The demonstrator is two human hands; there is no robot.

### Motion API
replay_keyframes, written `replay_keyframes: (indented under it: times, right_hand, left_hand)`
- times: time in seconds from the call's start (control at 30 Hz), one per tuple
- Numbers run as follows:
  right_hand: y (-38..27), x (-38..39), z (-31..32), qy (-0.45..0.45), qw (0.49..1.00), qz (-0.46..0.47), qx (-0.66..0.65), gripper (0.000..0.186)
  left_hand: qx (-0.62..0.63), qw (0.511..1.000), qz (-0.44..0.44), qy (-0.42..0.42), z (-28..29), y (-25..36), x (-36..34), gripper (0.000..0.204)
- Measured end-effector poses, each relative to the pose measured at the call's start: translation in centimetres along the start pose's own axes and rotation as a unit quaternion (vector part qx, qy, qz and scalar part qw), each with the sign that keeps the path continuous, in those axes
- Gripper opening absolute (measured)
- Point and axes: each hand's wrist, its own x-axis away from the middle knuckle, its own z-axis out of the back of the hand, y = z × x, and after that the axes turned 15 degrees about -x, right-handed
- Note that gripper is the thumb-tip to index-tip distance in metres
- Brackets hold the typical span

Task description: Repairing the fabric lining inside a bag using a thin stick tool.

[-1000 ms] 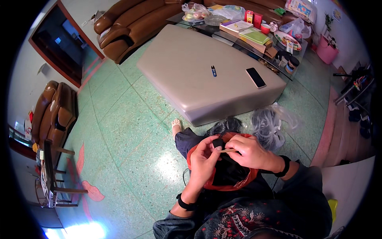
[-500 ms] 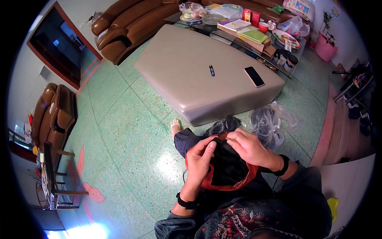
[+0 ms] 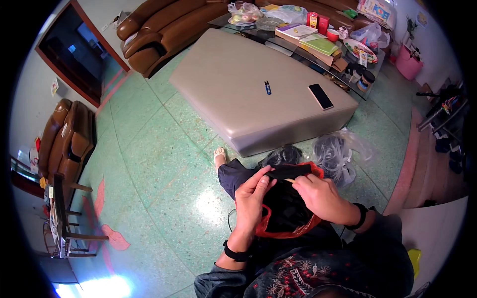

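Note:
A red cloth item with a black lining (image 3: 290,232) lies in my lap with its mouth open upward; whether it is a bag or a garment I cannot make out. My left hand (image 3: 250,199) pinches the black edge at its far left between thumb and fingers. Across the far rim a black strip of fabric (image 3: 288,172) stretches toward the right. Over the opening, my right hand (image 3: 324,197) is closed, its fingertips just under that strip. A thin pale yellowish thing (image 3: 290,180) pokes out at those fingertips, too small to name.
Ahead stands a beige padded ottoman (image 3: 248,84) bearing small blue thread snips (image 3: 268,88) and a phone (image 3: 320,96). Black bundles in clear plastic bags (image 3: 334,156) lie on the floor against it. Behind is a cluttered glass table (image 3: 293,48); brown sofas (image 3: 169,37) line the wall.
My right hand has moved slightly right and down, away from the left. The black strip along the far rim now shows spread between the hands, and the pale thin thing has come into sight.

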Motion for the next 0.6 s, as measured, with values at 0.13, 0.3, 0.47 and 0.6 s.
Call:
replay_keyframes:
  times: [0.13,0.3,0.47,0.6]
  right_hand:
    - [0.6,-0.4,-1.1,0.051,0.996,0.075,-0.026,0.014]
    - [0.9,-0.5,-2.0,0.119,0.978,0.03,-0.172,0.008]
    - [1.2,0.0,-2.9,0.112,0.989,0.048,-0.079,0.011]
    - [1.7,-0.8,-1.9,0.079,0.941,-0.11,-0.31,0.016]
  left_hand:
    - [-0.017,1.0,-0.011,-0.003,0.2,-0.3,0.0,0.025]
    - [-0.041,0.999,-0.02,0.009,0.1,-0.2,-0.2,0.023]
    - [-0.096,0.995,-0.032,0.02,0.2,-0.2,-0.5,0.023]
    - [-0.132,0.99,-0.034,0.024,0.2,-0.1,-0.3,0.022]
